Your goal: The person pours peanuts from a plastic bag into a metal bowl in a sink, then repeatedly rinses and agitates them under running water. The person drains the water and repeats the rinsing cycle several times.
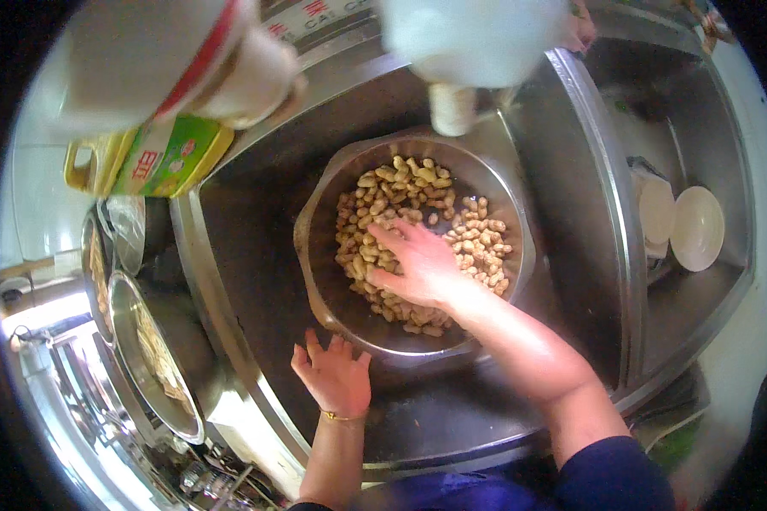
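Observation:
A wide stainless-steel basin [320, 255] of unshelled peanuts [374, 255] stands in the metal sink [255, 211]. My right hand [422, 265] reaches into the basin with its fingers spread, touching the peanuts; its palm side is hidden. Some dark liquid or bare bottom shows between the peanuts near the far side. My left hand [337, 380] is by the basin's near left rim, fingers apart and holding nothing. Whether its fingertips touch the rim, I cannot tell.
A second sink compartment [690, 306] at right holds a white bowl [697, 228]. At far left stand a yellow-green jug [166, 156] and a metal bowl of pale food strips [124, 300]. Blurred white containers [473, 38] loom over the sink's far edge.

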A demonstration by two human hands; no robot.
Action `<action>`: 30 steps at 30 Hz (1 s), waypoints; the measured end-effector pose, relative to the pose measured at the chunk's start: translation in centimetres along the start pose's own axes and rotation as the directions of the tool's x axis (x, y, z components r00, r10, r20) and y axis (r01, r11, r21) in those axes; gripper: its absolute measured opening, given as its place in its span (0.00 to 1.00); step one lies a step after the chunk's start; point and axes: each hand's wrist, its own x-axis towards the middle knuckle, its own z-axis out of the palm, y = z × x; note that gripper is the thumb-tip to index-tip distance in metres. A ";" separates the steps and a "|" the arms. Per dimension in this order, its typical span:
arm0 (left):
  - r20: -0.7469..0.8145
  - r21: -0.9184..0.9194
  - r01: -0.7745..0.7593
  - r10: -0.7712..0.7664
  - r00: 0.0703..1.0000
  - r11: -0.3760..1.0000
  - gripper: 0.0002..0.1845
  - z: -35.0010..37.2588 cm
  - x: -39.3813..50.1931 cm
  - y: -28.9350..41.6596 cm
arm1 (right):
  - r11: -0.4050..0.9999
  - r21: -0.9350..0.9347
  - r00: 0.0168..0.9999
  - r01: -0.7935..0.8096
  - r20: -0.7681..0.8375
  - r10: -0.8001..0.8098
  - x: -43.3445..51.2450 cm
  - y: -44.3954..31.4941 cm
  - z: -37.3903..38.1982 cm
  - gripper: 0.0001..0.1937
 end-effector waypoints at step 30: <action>-0.060 0.039 -0.017 0.019 0.998 0.999 0.51 -1.1 1.3 -0.4 | 0.904 -0.297 0.881 0.308 -0.269 -0.388 -5.9 -6.6 -12.5 0.03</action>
